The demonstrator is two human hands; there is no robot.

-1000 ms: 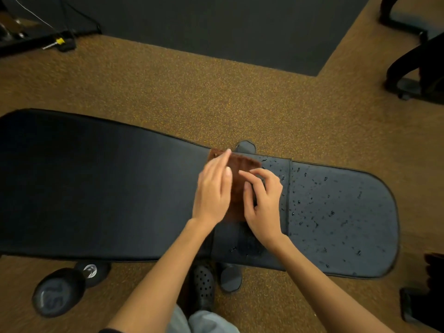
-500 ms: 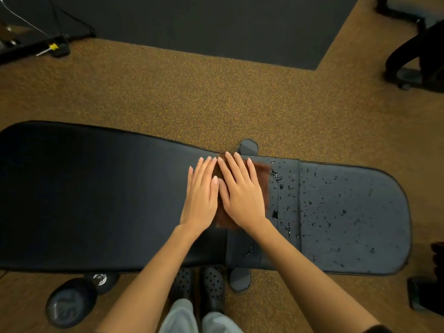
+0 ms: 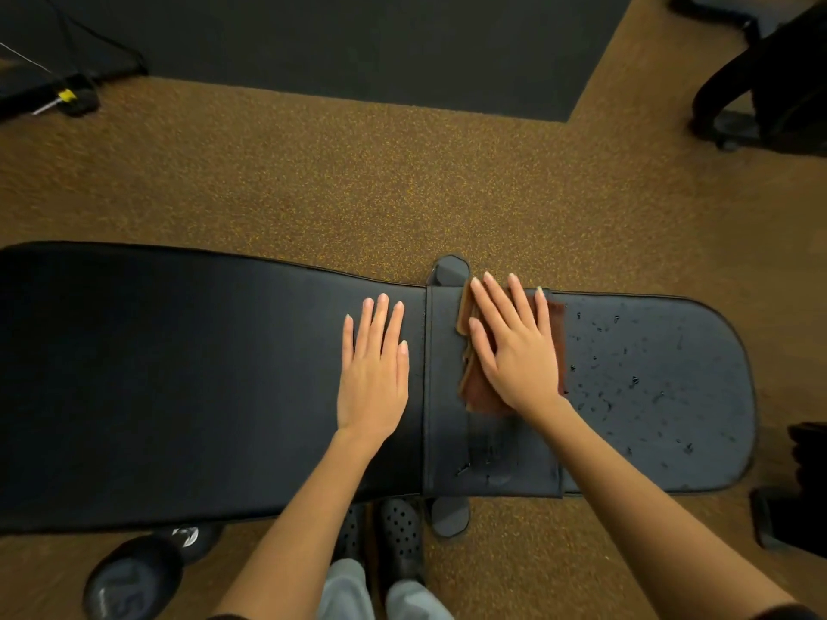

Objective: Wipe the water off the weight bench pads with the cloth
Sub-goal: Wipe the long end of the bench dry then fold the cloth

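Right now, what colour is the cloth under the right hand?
Reddish-brown cloth, flat under the right hand; head view.

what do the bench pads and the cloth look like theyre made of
Bench pads: likely vinyl or faux leather, smooth, black, slightly glossy; water sits in beads on the seat pad, and piping edges the rim. Cloth: soft woven or microfibre-like fabric, reddish brown, matte; its folded layers bunch beside the right hand.
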